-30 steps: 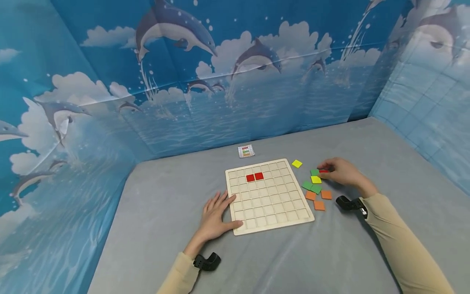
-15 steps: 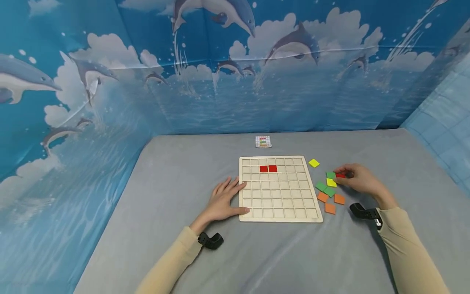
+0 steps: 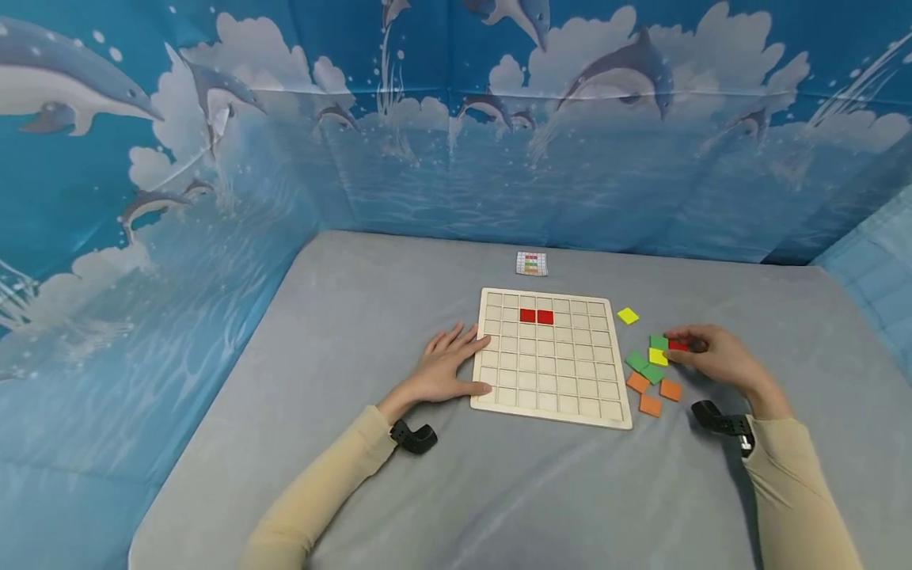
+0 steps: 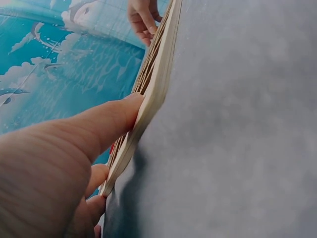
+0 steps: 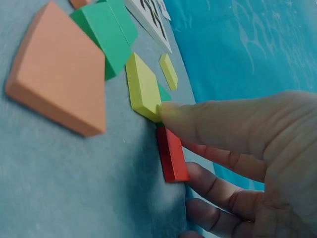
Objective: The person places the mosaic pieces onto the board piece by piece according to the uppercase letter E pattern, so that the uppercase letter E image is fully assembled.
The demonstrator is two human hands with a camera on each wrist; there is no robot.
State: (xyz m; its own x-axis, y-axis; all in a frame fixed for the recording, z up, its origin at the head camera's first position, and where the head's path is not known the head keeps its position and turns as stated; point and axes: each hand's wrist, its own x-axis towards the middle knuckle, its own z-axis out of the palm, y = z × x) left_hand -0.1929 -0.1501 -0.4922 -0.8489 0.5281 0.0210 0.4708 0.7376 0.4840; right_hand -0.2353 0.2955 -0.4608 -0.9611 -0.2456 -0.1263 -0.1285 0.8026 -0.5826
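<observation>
A pale wooden grid board (image 3: 549,372) lies on the grey cloth, with two red tiles side by side in its upper part, one being the red tile (image 3: 545,317). My left hand (image 3: 443,370) rests spread on the board's left edge, thumb and fingertip on the rim. To the right of the board, my right hand (image 3: 723,360) has thumb and fingers about a loose red tile (image 5: 171,156), which seems to lie on the cloth. Its thumb tip also touches or nearly touches a yellow tile (image 5: 142,89). Part of the red tile is hidden by the thumb.
Loose green tiles (image 3: 651,374) and orange tiles (image 3: 670,389) lie between the board and my right hand. Another yellow tile (image 3: 628,316) sits apart, farther back. Behind the board is a small pattern card (image 3: 531,264). A dolphin-printed curtain (image 3: 456,174) closes off the back.
The head view has turned, so the scene shifts and the board looks rotated. My left hand stays on the board's edge; my right hand stays at the red tile.
</observation>
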